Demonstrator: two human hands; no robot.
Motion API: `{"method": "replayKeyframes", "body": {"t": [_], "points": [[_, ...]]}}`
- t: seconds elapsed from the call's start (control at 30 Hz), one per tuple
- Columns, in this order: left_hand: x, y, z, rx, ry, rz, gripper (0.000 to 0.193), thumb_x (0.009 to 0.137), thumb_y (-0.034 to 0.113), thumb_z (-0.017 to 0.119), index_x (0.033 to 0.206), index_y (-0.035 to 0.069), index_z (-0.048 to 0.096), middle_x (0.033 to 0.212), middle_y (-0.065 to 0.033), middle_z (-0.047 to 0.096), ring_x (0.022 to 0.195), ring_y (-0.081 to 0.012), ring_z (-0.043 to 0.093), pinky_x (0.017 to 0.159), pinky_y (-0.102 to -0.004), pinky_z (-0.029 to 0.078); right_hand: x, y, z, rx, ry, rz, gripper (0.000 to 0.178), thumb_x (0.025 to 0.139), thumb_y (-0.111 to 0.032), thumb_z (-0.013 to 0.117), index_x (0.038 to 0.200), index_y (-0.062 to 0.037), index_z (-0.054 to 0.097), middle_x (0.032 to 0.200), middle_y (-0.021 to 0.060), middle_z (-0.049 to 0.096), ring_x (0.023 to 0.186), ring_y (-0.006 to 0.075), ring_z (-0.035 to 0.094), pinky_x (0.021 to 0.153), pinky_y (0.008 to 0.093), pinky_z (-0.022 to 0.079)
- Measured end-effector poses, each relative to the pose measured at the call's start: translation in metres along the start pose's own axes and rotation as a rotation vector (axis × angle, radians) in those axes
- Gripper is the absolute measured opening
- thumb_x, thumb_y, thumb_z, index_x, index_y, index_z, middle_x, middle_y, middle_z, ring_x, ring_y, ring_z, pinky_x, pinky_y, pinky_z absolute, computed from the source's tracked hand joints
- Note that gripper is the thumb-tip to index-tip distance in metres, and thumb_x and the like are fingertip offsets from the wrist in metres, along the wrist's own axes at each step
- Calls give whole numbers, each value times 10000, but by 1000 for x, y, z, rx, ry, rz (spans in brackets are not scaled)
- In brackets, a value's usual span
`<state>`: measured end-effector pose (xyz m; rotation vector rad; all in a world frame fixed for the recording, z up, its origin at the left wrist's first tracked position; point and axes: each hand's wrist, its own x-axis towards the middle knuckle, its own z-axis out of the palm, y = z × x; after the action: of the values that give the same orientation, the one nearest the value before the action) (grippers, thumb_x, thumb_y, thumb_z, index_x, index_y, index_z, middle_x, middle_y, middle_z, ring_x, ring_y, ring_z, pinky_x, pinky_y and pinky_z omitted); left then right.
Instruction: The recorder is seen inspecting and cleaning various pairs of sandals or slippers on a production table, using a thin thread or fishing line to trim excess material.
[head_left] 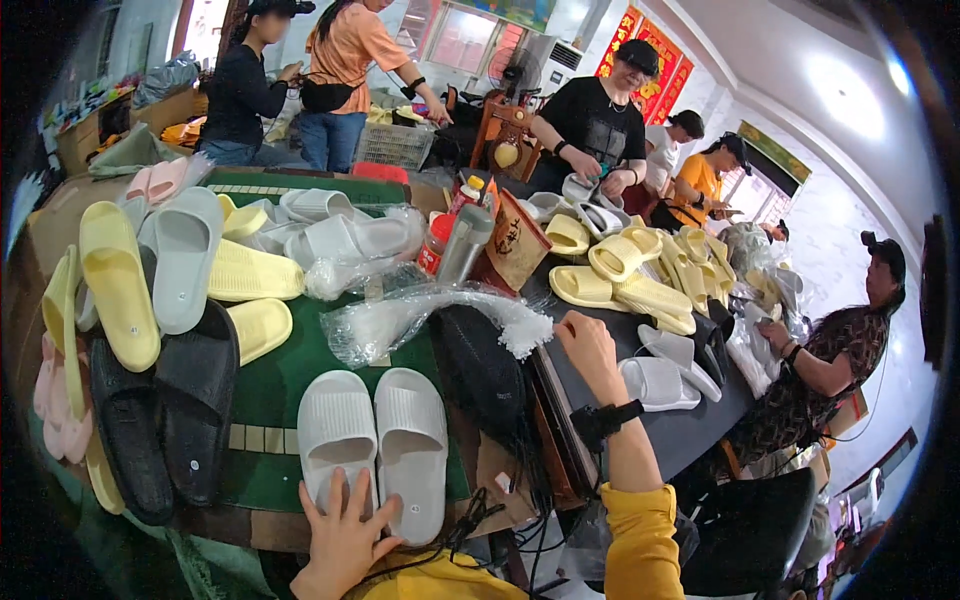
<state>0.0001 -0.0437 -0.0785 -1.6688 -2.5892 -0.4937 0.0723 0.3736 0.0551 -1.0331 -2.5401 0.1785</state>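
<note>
A pair of light grey slide slippers lies side by side in front of me, the left slipper (337,415) and the right slipper (412,445) with toes pointing away. My left hand (345,530) rests with fingers spread over the heel end of the pair. My right hand (590,350) is curled beside a clump of small white plastic pieces (525,332) spilling from a clear plastic bag (385,320). Whatever its fingertips hold, if anything, is hidden. A black pouch-like thing (480,370) lies just left of my right forearm.
Yellow slippers (120,285) and black slippers (195,405) are heaped at left. A steel flask (465,243) and a red-lidded jar (435,243) stand further back. On the grey table at right lie white slippers (655,385) and yellow slippers (625,255). Several people work around.
</note>
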Motion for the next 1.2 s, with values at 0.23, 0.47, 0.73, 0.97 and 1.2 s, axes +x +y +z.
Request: {"method": "replayKeyframes", "body": {"t": [0.23, 0.47, 0.73, 0.97, 1.2], "points": [[-2, 0, 3, 11, 7, 6, 521, 830, 575, 621, 1280, 316, 576, 1451, -183, 387, 1352, -479, 300, 964, -825, 146, -12, 16, -19, 1090, 182, 73, 212, 921, -174, 594, 924, 27, 663, 936, 116, 694, 779, 189, 634, 710, 302, 548], [-3, -2, 5, -20, 31, 17, 552, 820, 572, 638, 1302, 312, 569, 1449, -184, 394, 1355, -480, 296, 955, -830, 156, -60, 30, -74, 1745, 771, -15, 141, 934, -175, 581, 872, -52, 550, 953, 90, 652, 923, 173, 628, 696, 214, 489], [-1, 1, 1, -47, 29, 25, 535, 805, 536, 675, 1277, 296, 596, 1438, -190, 409, 1345, -490, 315, 954, -827, 162, -164, -27, -147, 2042, 563, -711, 384, 1011, -326, 535, 741, -103, 377, 684, 12, 387, 573, 94, 424, 463, 205, 309], [7, 20, -53, -190, 241, 190, 437, 901, 249, 636, 1302, 90, 567, 1250, -185, 568, 1117, -375, 530, 929, -553, 417, -213, -88, -127, 2077, 44, -854, 318, 1018, -251, 524, 780, -41, 505, 841, 95, 629, 597, 124, 610, 522, 252, 486], [27, 61, -94, -1054, 233, 394, 406, 939, 84, 607, 1332, 21, 530, 1320, -127, 484, 772, -172, 558, 682, -287, 480, -215, -137, -61, 1944, -450, -629, 421, 970, -345, 605, 749, 13, 610, 673, 103, 627, 535, 195, 576, 512, 307, 452]]}}
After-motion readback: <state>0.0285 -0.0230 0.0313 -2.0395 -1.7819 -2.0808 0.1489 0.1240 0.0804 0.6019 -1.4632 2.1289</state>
